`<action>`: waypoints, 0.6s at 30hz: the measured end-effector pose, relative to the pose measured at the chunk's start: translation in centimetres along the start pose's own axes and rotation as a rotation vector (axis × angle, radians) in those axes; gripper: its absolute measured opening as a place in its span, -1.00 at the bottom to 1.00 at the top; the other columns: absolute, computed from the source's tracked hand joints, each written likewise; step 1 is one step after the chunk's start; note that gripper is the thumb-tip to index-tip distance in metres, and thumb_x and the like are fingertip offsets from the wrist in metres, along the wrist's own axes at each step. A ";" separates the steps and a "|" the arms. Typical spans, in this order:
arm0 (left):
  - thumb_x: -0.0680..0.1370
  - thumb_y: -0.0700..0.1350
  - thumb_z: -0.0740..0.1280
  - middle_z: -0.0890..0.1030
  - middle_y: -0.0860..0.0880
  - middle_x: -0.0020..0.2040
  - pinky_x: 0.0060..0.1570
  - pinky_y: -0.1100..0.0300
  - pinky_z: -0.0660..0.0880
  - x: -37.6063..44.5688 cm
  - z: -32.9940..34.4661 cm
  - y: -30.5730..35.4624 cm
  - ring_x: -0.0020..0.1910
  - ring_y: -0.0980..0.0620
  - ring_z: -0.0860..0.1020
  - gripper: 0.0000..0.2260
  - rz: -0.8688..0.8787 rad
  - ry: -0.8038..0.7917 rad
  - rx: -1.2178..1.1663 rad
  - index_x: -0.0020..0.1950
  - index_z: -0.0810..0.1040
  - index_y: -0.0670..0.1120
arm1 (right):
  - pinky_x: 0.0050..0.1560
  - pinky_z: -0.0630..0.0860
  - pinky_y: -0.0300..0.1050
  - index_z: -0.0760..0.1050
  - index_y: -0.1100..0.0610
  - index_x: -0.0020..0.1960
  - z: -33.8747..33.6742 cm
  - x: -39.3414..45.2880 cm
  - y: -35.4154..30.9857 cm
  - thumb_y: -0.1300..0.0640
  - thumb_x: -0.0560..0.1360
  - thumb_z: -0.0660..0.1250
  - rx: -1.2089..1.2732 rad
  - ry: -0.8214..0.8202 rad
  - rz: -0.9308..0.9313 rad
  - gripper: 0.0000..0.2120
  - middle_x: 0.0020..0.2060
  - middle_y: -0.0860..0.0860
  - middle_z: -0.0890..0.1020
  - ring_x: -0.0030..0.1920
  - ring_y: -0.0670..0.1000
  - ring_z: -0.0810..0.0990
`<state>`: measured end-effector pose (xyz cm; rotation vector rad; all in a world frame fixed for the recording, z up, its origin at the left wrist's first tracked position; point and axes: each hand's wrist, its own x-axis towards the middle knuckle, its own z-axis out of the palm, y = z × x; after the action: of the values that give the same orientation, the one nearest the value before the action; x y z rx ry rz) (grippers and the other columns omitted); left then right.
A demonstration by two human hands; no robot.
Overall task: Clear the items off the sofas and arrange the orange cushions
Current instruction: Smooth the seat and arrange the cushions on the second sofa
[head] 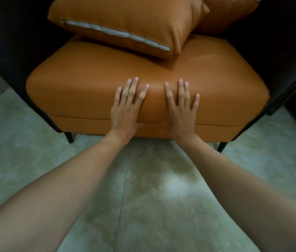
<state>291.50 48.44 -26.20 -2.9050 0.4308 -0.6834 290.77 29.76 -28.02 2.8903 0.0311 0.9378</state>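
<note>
Orange seat cushion (89, 84) under my left hand (125, 108) and right hand (180, 110), both flat, fingers spread. Loose cushion (125, 20) rests behind.

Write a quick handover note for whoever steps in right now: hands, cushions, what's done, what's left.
Left hand and right hand: both open, flat on the front edge of the orange seat cushion, holding nothing.
Throw cushion, zip seam facing forward, leans at the back of the seat; a second orange cushion sits behind it to the right.
Done: no loose items visible on this seat.
Left: square the seat cushion, straighten the throw cushion. Other sofas are out of view.
</note>
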 end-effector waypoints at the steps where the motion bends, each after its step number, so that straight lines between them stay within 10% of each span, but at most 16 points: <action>1: 0.21 0.26 0.66 -0.10 -0.14 0.70 0.62 -0.08 -0.01 0.3 -0.1 1.0 0.68 -0.13 -0.06 0.33 0.042 0.002 0.003 0.69 -0.18 0.06 | 0.52 0.09 0.37 -0.07 -0.05 0.67 -0.1 -0.1 1.6 -0.07 0.26 0.64 -0.008 -0.016 0.024 0.22 0.65 0.15 0.05 0.65 0.17 0.02; 10: 0.16 0.19 0.68 -0.15 -0.25 0.63 0.53 -0.26 -0.33 3.5 3.4 7.5 0.62 -0.28 -0.12 0.38 0.018 0.092 -0.004 0.67 -0.23 0.04 | 0.53 -0.17 0.36 -0.16 -0.09 0.67 2.3 -0.2 10.8 0.03 0.21 0.70 -0.144 0.003 -0.084 0.33 0.65 0.17 -0.01 0.64 0.22 -0.07; 18: 0.21 0.19 0.66 -0.15 -0.26 0.63 0.56 -0.29 -0.23 3.4 3.4 8.0 0.63 -0.28 -0.09 0.39 -0.020 0.062 0.019 0.65 -0.34 0.04 | 0.52 -0.20 0.37 -0.14 -0.06 0.68 2.0 -0.4 10.1 0.01 0.22 0.68 -0.155 -0.050 -0.065 0.31 0.64 0.20 -0.04 0.64 0.28 -0.04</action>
<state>293.96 40.01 -29.29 -2.8805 0.4006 -0.7784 291.44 19.53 -28.81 2.7514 0.0456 0.8190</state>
